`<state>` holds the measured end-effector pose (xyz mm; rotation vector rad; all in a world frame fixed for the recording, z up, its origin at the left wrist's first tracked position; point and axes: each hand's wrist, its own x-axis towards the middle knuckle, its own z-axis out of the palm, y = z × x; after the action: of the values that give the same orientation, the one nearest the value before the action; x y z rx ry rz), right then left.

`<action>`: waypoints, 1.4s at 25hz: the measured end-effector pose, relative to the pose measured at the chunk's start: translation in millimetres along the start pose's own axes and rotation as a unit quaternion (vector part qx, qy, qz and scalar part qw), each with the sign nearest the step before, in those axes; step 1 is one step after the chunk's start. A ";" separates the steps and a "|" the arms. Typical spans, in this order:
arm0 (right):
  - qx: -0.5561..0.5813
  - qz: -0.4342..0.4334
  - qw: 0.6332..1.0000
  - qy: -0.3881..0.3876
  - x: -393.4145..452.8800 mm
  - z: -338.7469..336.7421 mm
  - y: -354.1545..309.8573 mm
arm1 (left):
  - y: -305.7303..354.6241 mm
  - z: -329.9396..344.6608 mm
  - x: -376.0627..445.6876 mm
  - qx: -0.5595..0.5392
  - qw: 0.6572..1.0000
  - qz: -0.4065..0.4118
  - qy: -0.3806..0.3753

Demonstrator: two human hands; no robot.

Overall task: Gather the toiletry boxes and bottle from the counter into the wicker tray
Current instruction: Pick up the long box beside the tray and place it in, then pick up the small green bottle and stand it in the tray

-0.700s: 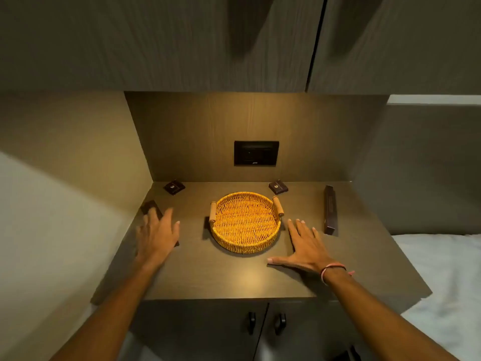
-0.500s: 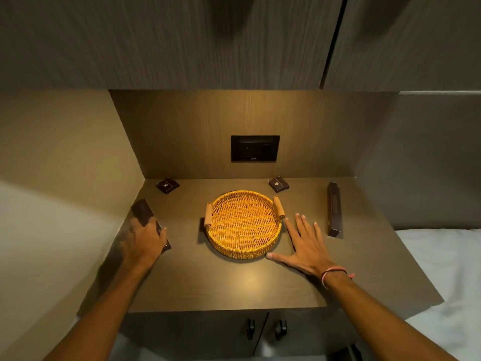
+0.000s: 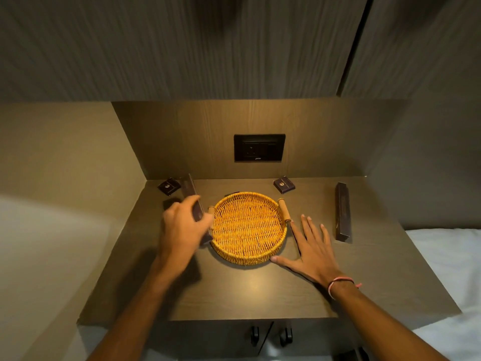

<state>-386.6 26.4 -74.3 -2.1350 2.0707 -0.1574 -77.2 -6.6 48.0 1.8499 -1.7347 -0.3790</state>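
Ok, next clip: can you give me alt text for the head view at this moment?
A person's left hand holds a long dark box beside an empty round wicker tray on a brown counter. The right hand lies flat, open, against the tray's right side; another long box and two small boxes sit around.

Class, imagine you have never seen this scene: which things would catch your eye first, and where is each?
The bright yellow wicker tray stands out first, empty at the middle of the dark counter under a warm light. Next, the left hand holds a long dark box tilted at the tray's left rim, while the right hand lies flat on the counter beside its right edge. A second long box lies further right.
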 end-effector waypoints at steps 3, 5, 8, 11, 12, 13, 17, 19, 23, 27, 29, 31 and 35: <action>-0.001 0.001 1.000 0.002 -0.1 0.4 -0.2 | 37.7 22.7 -24.8 0.006 0.996 0.067 -0.061; -0.003 0.003 1.000 0.004 0.4 0.8 -0.6 | 44.5 38.8 -37.4 0.038 0.990 0.081 -0.105; -0.003 0.007 1.000 0.008 1.5 2.8 -0.1 | 38.4 54.2 -47.1 0.076 0.986 0.066 -0.132; 0.001 0.007 1.000 0.005 2.0 2.8 0.8 | 33.7 59.2 -48.9 0.101 0.984 0.061 -0.136; 0.000 0.006 1.000 0.006 2.0 2.6 0.5 | 33.5 59.1 -48.3 0.111 0.982 0.060 -0.137; -0.001 0.006 1.000 0.007 1.8 2.3 0.1 | 33.7 58.9 -47.6 0.124 0.981 0.060 -0.138; -0.001 0.007 1.000 0.003 2.0 0.8 -0.5 | 35.2 53.7 -45.0 0.176 0.971 0.052 -0.151; -0.001 0.007 1.000 0.002 0.8 -0.3 -0.6 | 35.9 48.7 -44.3 0.192 0.968 0.053 -0.155; 0.002 -0.004 1.000 -0.014 -1.8 -7.4 -0.9 | 24.7 32.7 -40.9 0.130 0.988 0.066 -0.057; 0.188 -0.004 0.980 -0.066 -3.0 -25.1 9.0 | -31.1 15.3 -15.6 0.049 0.985 0.049 0.156; 0.368 0.056 0.925 -0.074 1.3 -39.4 11.7 | -65.4 24.4 -0.7 0.075 0.995 0.016 0.066; 0.439 0.089 0.893 -0.043 16.5 -54.3 3.4 | -92.1 42.2 9.8 0.148 0.988 0.003 -0.053; 0.373 0.085 0.924 -0.020 55.1 -69.8 -32.4 | -118.3 67.4 13.7 0.212 0.970 0.040 -0.116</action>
<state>-366.1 -30.9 -1.7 -1.4749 1.7520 -0.7369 -17.0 -34.5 -71.7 2.0835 -2.1778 -0.2070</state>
